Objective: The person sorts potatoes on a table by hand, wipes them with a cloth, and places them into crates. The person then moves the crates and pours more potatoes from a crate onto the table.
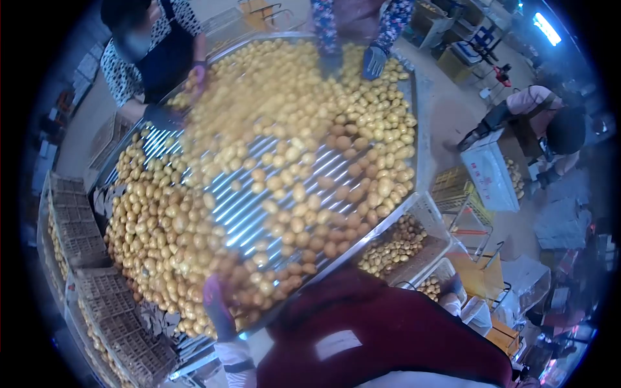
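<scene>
Many round yellow-brown fruits or potatoes (162, 226) cover a metal-framed sorting table with slatted rollers (242, 210). My left hand (220, 307), in a pink and grey glove, is at the near edge of the pile, beside the round produce. Motion blur hides how its fingers are set and whether they hold anything. My right hand (455, 285), in a greyish glove, is low at the right, by a white crate (444, 268) with more produce inside. Its fingers cannot be made out.
Two people (171, 58) (352, 22) reach onto the table's far side with gloved hands. At the right, another person (540, 113) bends over a white carton (488, 171). Stacked crates (107, 304) stand at the left. A produce-filled crate (430, 223) adjoins the table's right edge.
</scene>
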A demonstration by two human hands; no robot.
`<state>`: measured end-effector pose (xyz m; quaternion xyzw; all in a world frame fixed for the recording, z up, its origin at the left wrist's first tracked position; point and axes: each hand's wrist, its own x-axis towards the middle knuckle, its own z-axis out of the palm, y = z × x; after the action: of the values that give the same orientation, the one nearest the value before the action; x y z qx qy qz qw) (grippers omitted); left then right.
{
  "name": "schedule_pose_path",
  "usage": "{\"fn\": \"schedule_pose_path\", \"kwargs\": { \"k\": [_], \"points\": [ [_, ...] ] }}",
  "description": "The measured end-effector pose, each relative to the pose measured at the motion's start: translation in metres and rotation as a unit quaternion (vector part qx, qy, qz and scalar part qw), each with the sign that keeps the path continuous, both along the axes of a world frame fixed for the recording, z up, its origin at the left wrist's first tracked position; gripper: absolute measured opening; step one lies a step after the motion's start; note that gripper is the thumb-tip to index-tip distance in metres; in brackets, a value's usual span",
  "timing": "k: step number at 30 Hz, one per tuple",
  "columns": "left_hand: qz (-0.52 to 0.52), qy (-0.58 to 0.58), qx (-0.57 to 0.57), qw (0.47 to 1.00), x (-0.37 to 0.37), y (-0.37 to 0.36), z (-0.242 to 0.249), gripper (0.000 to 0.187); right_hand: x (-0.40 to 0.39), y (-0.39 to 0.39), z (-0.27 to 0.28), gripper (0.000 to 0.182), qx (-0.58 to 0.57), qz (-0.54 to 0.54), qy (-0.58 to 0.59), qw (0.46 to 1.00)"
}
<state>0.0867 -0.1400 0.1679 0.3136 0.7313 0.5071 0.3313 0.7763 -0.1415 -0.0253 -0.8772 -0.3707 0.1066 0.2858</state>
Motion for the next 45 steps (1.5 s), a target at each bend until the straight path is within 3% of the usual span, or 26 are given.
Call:
{"fn": "schedule_pose_path", "kwargs": {
  "k": [2, 4, 6, 7, 8, 9, 11, 12, 15, 18, 20, 22, 24, 28, 30, 31, 34, 37, 39, 40, 41, 42, 44, 45],
  "points": [
    [0.062, 0.009, -0.055, 0.997, -0.011, -0.032, -0.007, 0.041, -0.001, -0.013, -0.016, 0.046, -0.042, -0.044, -0.09, 0.994],
    [0.033, 0.002, -0.173, 0.984, -0.004, -0.05, 0.018, 0.047, -0.01, -0.023, -0.025, 0.055, -0.083, -0.089, -0.182, 0.976],
    [-0.034, 0.236, -0.233, 0.943, -0.008, -0.082, -0.016, 0.055, -0.114, 0.068, 0.058, 0.055, -0.028, 0.05, -0.071, 0.996],
    [-0.035, 0.23, -0.207, 0.95, 0.009, -0.077, -0.003, 0.059, -0.161, 0.096, 0.077, 0.057, -0.032, 0.155, -0.156, 0.975],
    [-0.036, 0.224, -0.181, 0.957, 0.026, -0.07, 0.01, 0.063, -0.211, 0.12, 0.078, 0.057, 0.118, 0.232, -0.206, 0.943],
    [-0.04, 0.25, -0.201, 0.946, 0.025, -0.073, 0.006, 0.063, -0.253, 0.145, 0.097, 0.062, 0.13, 0.357, -0.065, 0.923],
    [-0.05, 0.27, -0.24, 0.931, 0.022, -0.073, 0.005, 0.065, -0.333, 0.169, 0.125, 0.068, 0.142, 0.546, -0.017, 0.826],
    [-0.032, 0.274, -0.196, 0.941, 0.02, -0.075, -0.002, 0.068, -0.359, 0.172, 0.121, 0.067, 0.124, 0.623, -0.015, 0.772],
    [0.062, 0.23, -0.133, 0.962, 0.018, -0.083, -0.029, 0.065, -0.412, 0.186, 0.126, 0.066, 0.096, 0.757, -0.092, 0.64],
    [0.091, 0.247, -0.258, 0.93, 0.027, -0.075, -0.042, 0.061, -0.429, 0.232, 0.146, 0.06, 0.019, 0.763, -0.06, 0.643],
    [0.113, 0.247, -0.19, 0.943, 0.036, -0.065, -0.068, 0.065, -0.418, 0.27, 0.117, 0.065, 0.1, 0.716, -0.111, 0.682],
    [0.05, 0.195, -0.213, 0.956, 0.047, -0.036, -0.058, 0.065, -0.417, 0.335, 0.095, 0.083, 0.024, 0.691, -0.245, 0.68],
    [0.012, 0.148, -0.2, 0.968, 0.057, 0.0, -0.045, 0.065, -0.398, 0.375, 0.089, 0.083, 0.008, 0.63, -0.267, 0.729],
    [-0.077, 0.057, -0.152, 0.984, 0.073, 0.065, -0.031, 0.067, -0.404, 0.405, 0.094, 0.071, 0.048, 0.557, -0.251, 0.79],
    [-0.128, 0.135, -0.081, 0.979, 0.076, 0.08, -0.05, 0.067, -0.422, 0.392, 0.106, 0.065, 0.091, 0.561, -0.189, 0.801],
    [-0.111, 0.016, -0.096, 0.989, 0.08, 0.101, -0.018, 0.067, -0.431, 0.378, 0.115, 0.061, 0.099, 0.594, -0.122, 0.789],
    [-0.035, -0.263, -0.106, 0.958, 0.082, 0.114, -0.013, 0.061, -0.447, 0.331, 0.134, 0.052, 0.085, 0.688, 0.049, 0.719],
    [-0.01, -0.022, -0.074, 0.997, 0.067, 0.087, -0.02, 0.051, -0.459, 0.3, 0.129, 0.043, 0.046, 0.724, 0.088, 0.683],
    [0.017, 0.141, -0.047, 0.989, 0.052, 0.056, -0.027, 0.044, -0.47, 0.294, 0.115, 0.039, 0.084, 0.69, 0.049, 0.718],
    [0.085, -0.046, -0.044, 0.994, 0.043, 0.028, -0.038, 0.044, -0.476, 0.291, 0.111, 0.037, 0.103, 0.672, 0.029, 0.733],
    [0.051, 0.17, -0.085, 0.981, 0.031, 0.015, -0.037, 0.044, -0.483, 0.294, 0.129, 0.034, -0.023, 0.674, -0.012, 0.739],
    [0.094, 0.136, -0.087, 0.982, 0.024, -0.012, -0.05, 0.042, -0.489, 0.296, 0.137, 0.034, -0.069, 0.684, -0.018, 0.726],
    [0.028, 0.234, -0.142, 0.961, 0.017, -0.037, -0.041, 0.047, -0.499, 0.298, 0.147, 0.034, -0.161, 0.699, -0.032, 0.696],
    [0.05, 0.194, -0.152, 0.968, 0.025, -0.041, -0.043, 0.05, -0.508, 0.297, 0.145, 0.037, -0.195, 0.707, -0.085, 0.674]
  ]
}}
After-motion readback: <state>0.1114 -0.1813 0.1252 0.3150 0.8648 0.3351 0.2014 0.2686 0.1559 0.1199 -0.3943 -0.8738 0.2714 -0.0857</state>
